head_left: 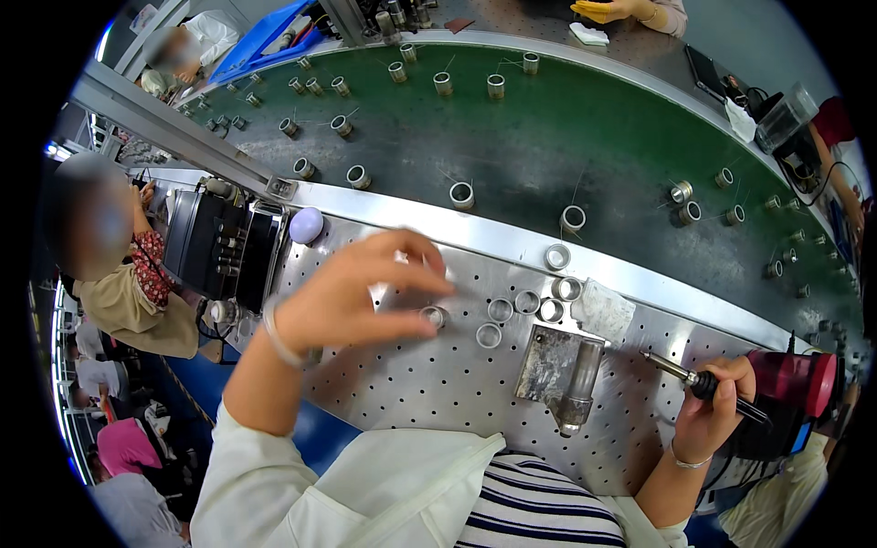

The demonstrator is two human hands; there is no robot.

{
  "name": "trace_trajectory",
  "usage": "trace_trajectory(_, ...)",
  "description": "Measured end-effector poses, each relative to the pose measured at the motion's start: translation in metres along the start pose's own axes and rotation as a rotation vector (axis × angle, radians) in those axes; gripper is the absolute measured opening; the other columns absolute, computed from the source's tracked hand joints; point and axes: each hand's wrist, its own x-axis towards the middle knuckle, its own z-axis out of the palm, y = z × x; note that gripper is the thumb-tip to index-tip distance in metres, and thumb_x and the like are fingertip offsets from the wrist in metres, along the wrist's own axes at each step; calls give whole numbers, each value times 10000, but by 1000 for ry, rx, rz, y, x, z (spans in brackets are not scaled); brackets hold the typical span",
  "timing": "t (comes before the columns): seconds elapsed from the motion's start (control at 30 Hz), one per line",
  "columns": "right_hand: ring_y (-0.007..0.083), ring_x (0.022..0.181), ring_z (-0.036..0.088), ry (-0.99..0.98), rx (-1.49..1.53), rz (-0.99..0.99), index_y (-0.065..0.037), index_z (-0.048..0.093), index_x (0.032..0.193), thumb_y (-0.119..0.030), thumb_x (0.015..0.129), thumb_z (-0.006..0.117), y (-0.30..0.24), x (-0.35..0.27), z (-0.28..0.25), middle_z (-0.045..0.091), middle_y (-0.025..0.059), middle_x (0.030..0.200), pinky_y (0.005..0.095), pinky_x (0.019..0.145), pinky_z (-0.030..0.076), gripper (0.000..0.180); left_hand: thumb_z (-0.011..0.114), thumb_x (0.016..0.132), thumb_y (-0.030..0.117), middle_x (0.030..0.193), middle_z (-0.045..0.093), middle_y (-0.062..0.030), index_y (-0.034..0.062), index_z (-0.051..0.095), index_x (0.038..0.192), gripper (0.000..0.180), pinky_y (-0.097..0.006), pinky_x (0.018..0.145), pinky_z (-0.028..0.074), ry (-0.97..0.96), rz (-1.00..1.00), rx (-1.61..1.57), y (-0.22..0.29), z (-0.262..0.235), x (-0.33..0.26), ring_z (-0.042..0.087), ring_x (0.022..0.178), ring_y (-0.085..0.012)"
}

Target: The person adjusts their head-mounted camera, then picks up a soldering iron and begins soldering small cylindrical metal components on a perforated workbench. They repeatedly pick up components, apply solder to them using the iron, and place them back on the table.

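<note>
My right hand (714,409) is closed around the dark handle of a soldering iron (681,373), whose tip points left above the perforated metal table (402,388). My left hand (352,288), slightly blurred, hovers with thumb and fingers apart and nothing visible between them. Close to its thumb tip lies a small metal ring (434,317); whether they touch I cannot tell. Several similar metal rings (500,310) stand in a group to the right. Beside them are a stained metal plate (545,363) with a metal cylinder (582,379) along its right side, and a whitish cloth (605,310).
Beyond a metal rail (411,219) runs a curved green conveyor belt (585,119) carrying several small metal cylinders, many with thin wires. A lilac ball-like object (306,225) sits at the left. A red and black device (795,384) stands right of my right hand. Other people sit nearby.
</note>
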Motion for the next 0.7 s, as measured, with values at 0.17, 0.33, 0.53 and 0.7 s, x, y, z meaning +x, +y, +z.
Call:
trace_trajectory(0.17, 74, 433, 412, -19, 5, 0, 16, 509, 776, -215, 846, 615, -4, 0, 5, 514, 83, 613, 171, 402, 311, 264, 757, 714, 80, 1035, 607, -107, 46, 650, 1069, 372, -289, 722, 499, 84, -193, 117, 6, 38, -20, 599, 873, -204)
trace_trajectory(0.33, 89, 428, 458, -64, 80, 15, 29, 524, 801, -188, 840, 636, -6, -2, 2, 560, 111, 640, 173, 420, 366, 247, 694, 770, -10, 1039, 643, -100, -35, 636, 1052, 289, -272, 804, 519, 326, -363, -625, 18, 41, 12, 620, 924, -153)
trace_trajectory(0.53, 109, 444, 518, -90, 128, 73, 46, 563, 812, -188, 817, 688, -7, -4, 5, 579, 124, 650, 190, 430, 404, 265, 672, 792, -11, 1032, 649, -85, -30, 633, 1110, 321, -240, 816, 482, -56, -444, -1051, 35, 69, 59, 609, 916, -131)
trace_trajectory(0.7, 113, 461, 544, -94, 158, 76, 46, 569, 819, -164, 806, 701, -9, -4, 4, 600, 128, 667, 197, 446, 434, 248, 636, 783, 7, 1080, 644, -133, -45, 624, 1131, 351, -245, 828, 461, -229, -330, -1207, 29, 84, 80, 598, 962, -144)
